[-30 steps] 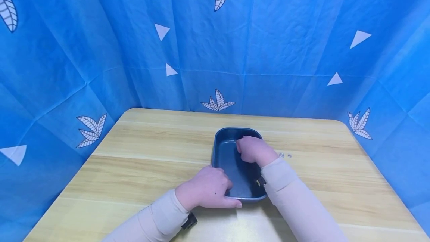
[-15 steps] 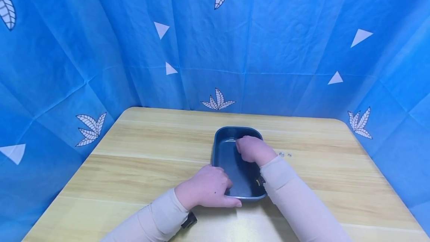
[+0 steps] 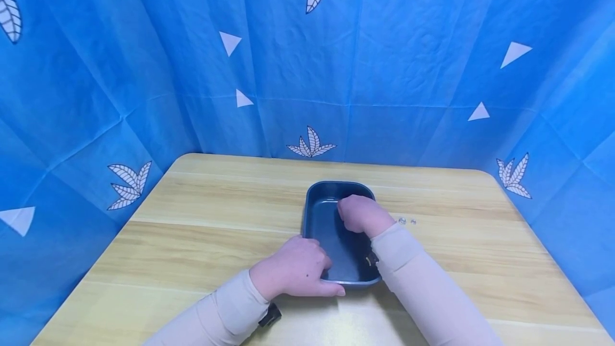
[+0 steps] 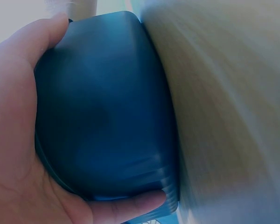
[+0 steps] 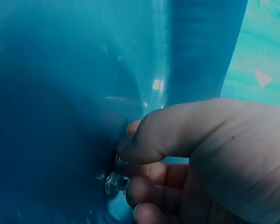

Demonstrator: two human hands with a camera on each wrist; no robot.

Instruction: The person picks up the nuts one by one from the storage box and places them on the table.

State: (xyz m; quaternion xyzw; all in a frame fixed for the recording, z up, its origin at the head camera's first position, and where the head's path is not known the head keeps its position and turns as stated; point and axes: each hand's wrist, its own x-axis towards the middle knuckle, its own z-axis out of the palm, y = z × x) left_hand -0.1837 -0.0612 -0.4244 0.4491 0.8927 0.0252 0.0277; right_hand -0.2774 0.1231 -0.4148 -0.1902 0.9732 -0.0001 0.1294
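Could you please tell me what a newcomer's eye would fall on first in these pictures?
Probably the bright blue fabric backdrop with white leaves and triangles, behind the pale wood-grain table. Next, the dark-blue, round-cornered tray on it, its near-left corner gripped by the left hand; inside it, the right hand pinches at clear, faceted pieces.

Dark-blue tray — clear pieces inside

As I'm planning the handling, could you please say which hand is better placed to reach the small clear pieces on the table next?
Probably the right hand: it is nearer the small clear pieces right of the tray, while the left hand holds the tray's near left corner.
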